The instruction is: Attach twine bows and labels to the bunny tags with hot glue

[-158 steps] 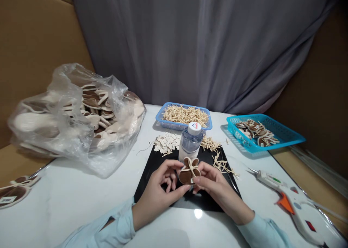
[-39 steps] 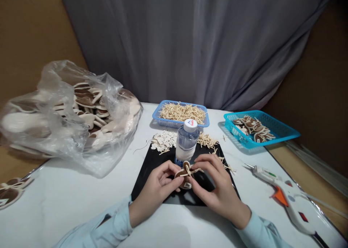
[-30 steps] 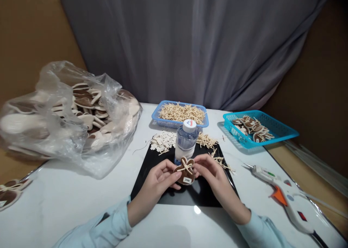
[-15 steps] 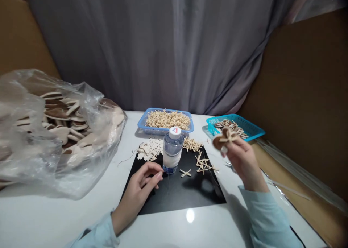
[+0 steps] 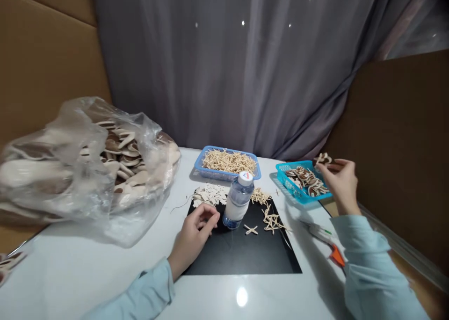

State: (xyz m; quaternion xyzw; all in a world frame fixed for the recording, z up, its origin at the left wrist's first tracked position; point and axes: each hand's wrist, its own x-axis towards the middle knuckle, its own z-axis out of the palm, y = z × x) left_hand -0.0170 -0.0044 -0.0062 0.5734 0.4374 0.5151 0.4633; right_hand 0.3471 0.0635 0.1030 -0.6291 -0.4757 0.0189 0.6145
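Note:
My right hand point(image 5: 343, 184) pinches a small brown piece with a cream bow point(image 5: 322, 159) just above the right rim of the turquoise basket point(image 5: 301, 198). Similar brown pieces with bows point(image 5: 307, 182) lie inside that basket. Beside the bottle with a white cap point(image 5: 236, 203), my left hand point(image 5: 199, 229) is closed, thumb and fingertips together; whatever they may hold is too small to make out. A single cream bow point(image 5: 250, 229) rests on the black mat point(image 5: 242, 257), and more loose bows point(image 5: 271, 219) lie along its right side.
A clear plastic bag point(image 5: 140, 212) full of brown and cream pieces stands at the left. At the back, a blue basket point(image 5: 228, 174) holds many cream bows. White scraps point(image 5: 210, 194) lie behind my left hand. An orange-handled tool point(image 5: 336, 255) lies under my right forearm.
My right hand has carried the bowed brown piece rightward and away from me, to the turquoise basket. My left hand stays closed by the bottle. The camera view has shifted left.

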